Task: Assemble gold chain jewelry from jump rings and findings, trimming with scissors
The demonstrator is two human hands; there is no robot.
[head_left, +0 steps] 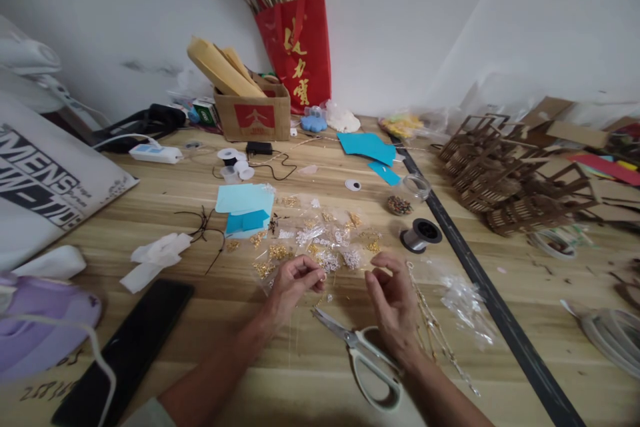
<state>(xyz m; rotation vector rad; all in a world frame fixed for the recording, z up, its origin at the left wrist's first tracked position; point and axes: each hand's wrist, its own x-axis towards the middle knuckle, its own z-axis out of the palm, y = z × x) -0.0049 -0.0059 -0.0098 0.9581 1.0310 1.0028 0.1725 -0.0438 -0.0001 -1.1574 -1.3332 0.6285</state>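
Observation:
My left hand (296, 282) is closed, thumb and forefinger pinched together on something too small to make out. Just below its fingertips lie tiny gold pieces and a small clear bead (329, 297). To its right, my right hand (393, 297) hovers with loosely curled fingers and a gap at the thumb; nothing shows in it. Scissors (357, 345) with pale handles lie partly open between and below the hands. Beaded chains (434, 320) stretch along the table beside my right wrist. Beyond my fingers, clear small bags (320, 237) hold gold and silvery findings.
A wire spool (421, 235) and a jar of beads (407, 195) stand at right, near a dark strip (475, 273). Blue card sheets (245, 203) lie behind the bags. A black phone-like slab (127, 347) sits left. Brown wooden frames (515, 173) crowd the right.

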